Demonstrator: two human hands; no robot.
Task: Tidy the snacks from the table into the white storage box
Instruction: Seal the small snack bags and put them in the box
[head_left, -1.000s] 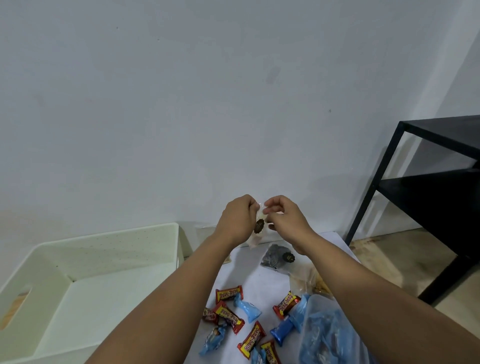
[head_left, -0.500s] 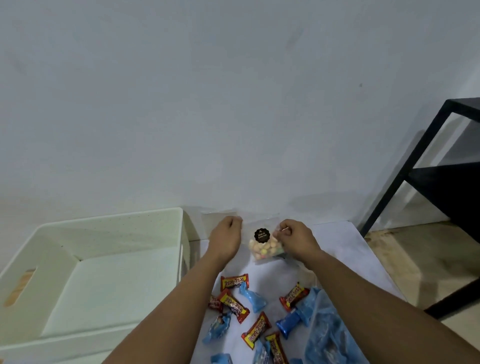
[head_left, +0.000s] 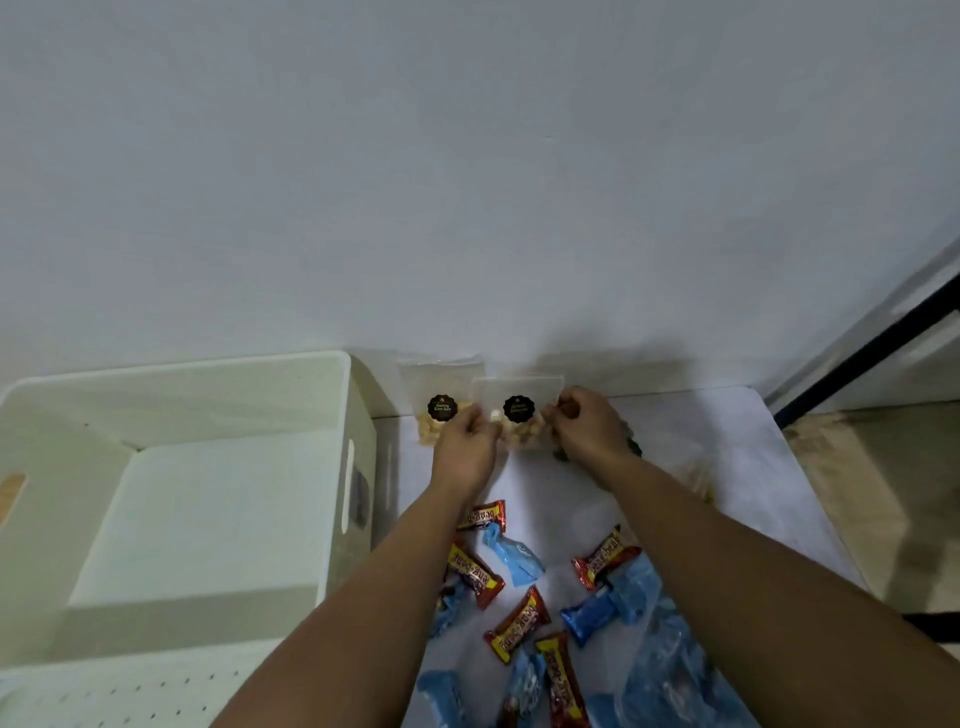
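Both hands pinch a clear bag of snacks at the far edge of the table, ready to lift it toward the box.

The left hand (head_left: 464, 435) and the right hand (head_left: 584, 422) each close finger and thumb on a side of the clear bag (head_left: 518, 410), which stands against the wall just beside a second bag (head_left: 439, 400) with the same dark round label. The white storage box (head_left: 332, 467) sits open and empty to the left, close to the table (head_left: 727, 457). To do this well, the person would probably keep the bag upright, lift it clear of its neighbour so that one does not topple, and lower it into the box rather than drop it. The wrapped bars (head_left: 517, 616) and blue packets (head_left: 511, 553) nearer the body still wait.
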